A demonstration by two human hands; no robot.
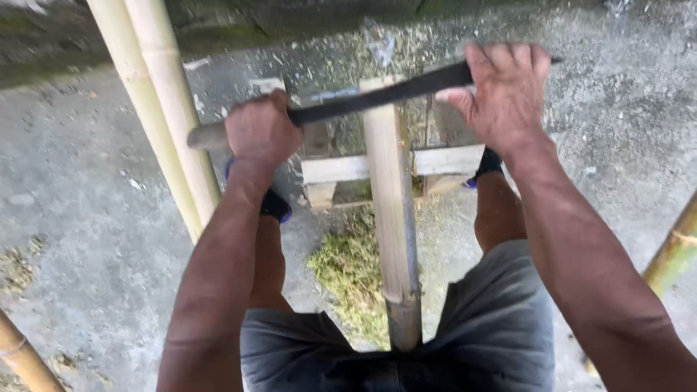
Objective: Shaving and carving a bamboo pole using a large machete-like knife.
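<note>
A long dark blade (377,96) lies crosswise over the far end of a pale bamboo pole (390,210) that runs away from me between my legs. My left hand (260,131) is shut on the blade's wooden handle at the left. My right hand (504,91) grips the blade's far end on the right, fingers curled over its back. The pole rests on a low wooden frame (435,161) on the ground.
Two thick pale bamboo poles (156,109) lean at the left. Another bamboo piece (671,254) shows at the right edge and one (22,359) at the bottom left. A heap of greenish shavings (352,272) lies on the concrete under the pole.
</note>
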